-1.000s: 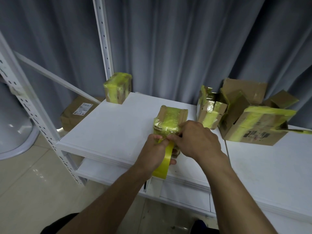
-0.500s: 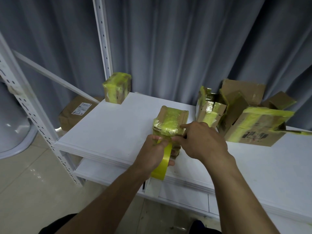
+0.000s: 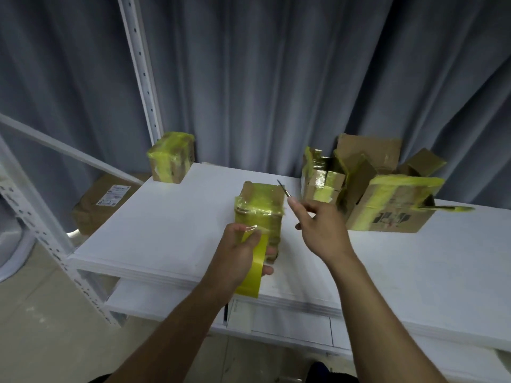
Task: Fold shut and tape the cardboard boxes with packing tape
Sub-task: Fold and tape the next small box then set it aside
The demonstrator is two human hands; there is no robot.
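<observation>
Box (image 3: 260, 208), wrapped in yellow tape, sits near the front edge of the white surface (image 3: 171, 230). Left hand (image 3: 240, 252) grips the tape roll (image 3: 253, 268) against it. Right hand (image 3: 320, 228) pinches a small blade (image 3: 283, 188) beside it.

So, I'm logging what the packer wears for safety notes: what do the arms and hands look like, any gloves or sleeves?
Both the left hand and the right hand are bare, without gloves. Both forearms are uncovered as far as the frame shows; no sleeves, watch, rings or wristbands visible.
</observation>
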